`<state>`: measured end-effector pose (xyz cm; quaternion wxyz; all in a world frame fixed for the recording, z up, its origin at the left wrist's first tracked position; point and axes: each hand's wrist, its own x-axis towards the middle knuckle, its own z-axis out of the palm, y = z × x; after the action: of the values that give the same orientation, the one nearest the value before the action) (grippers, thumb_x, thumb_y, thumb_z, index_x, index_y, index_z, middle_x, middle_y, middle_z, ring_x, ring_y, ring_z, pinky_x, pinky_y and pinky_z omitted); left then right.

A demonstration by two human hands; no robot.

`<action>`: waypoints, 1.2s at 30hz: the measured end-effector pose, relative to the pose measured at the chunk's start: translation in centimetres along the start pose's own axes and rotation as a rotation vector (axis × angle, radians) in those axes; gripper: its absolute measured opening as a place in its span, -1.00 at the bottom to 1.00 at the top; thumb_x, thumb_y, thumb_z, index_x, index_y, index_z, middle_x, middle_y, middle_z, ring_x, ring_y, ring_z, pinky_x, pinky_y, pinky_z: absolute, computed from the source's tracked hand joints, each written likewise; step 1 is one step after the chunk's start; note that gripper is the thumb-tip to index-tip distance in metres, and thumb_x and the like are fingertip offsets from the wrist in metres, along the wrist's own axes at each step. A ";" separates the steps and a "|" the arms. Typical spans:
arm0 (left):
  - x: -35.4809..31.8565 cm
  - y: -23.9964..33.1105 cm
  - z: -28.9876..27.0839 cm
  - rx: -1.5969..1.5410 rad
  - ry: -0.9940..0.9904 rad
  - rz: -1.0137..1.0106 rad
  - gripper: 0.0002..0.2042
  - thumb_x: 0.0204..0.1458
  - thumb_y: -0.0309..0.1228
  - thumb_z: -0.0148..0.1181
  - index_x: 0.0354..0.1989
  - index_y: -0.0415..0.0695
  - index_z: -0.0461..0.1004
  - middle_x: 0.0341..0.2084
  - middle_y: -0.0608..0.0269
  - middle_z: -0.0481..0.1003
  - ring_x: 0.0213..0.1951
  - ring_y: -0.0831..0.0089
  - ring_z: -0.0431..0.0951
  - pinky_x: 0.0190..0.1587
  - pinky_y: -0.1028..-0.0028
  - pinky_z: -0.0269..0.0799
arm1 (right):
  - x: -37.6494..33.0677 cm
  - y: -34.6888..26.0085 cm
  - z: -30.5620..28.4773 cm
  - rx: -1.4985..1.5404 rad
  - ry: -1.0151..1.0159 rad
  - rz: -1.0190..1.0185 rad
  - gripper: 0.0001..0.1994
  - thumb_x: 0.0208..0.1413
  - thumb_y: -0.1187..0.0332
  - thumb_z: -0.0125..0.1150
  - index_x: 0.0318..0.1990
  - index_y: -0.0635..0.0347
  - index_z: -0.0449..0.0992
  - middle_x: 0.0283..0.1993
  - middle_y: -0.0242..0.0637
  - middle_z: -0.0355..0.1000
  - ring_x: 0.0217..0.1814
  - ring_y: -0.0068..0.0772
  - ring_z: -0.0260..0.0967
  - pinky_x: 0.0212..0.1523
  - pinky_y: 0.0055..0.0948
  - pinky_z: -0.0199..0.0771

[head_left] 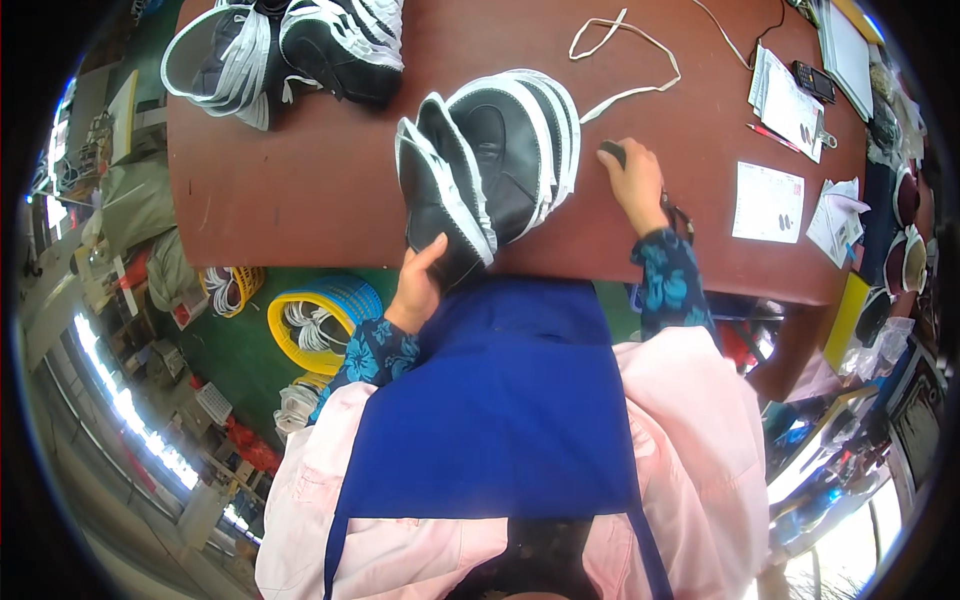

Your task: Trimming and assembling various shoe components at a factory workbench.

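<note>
A bundle of black shoe uppers (505,165) with white edging lies at the table's near edge, toes and sides nested together. My left hand (412,290) grips its near left end, with the thumb over the black surface and the other fingers hidden beneath. To the right of the bundle, apart from it, my right hand (637,185) is closed on a small dark object (612,152), too small to make out. A white cord (672,85) lies loosely curled on the table beyond that hand, its end close to the bundle.
More stacked black-and-white uppers (340,50) stand at the far left of the brown table (300,190). Papers (768,203), a red pencil (772,137) and a dark handheld device (814,80) lie on the right. Below the left edge are a yellow-rimmed basket (285,335) and another basket (245,285).
</note>
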<state>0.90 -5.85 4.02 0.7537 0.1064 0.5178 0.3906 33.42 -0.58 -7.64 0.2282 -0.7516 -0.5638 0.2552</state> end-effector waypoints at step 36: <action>6.1 -2.8 -1.1 0.223 0.077 0.042 -0.66 0.17 -0.35 0.17 0.05 -0.29 0.47 -0.07 0.16 0.52 -0.06 0.39 0.53 0.03 0.46 0.43 | -2.7 -9.1 2.5 0.008 -0.448 0.027 -0.63 0.09 0.04 0.18 -0.40 0.22 0.61 -0.36 0.07 0.54 -0.24 0.19 0.50 -0.17 0.01 0.49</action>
<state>2.25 -3.71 -2.28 0.7083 0.1855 0.5844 0.3499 24.53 -0.72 -3.48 0.0966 -0.6829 -0.5891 0.4210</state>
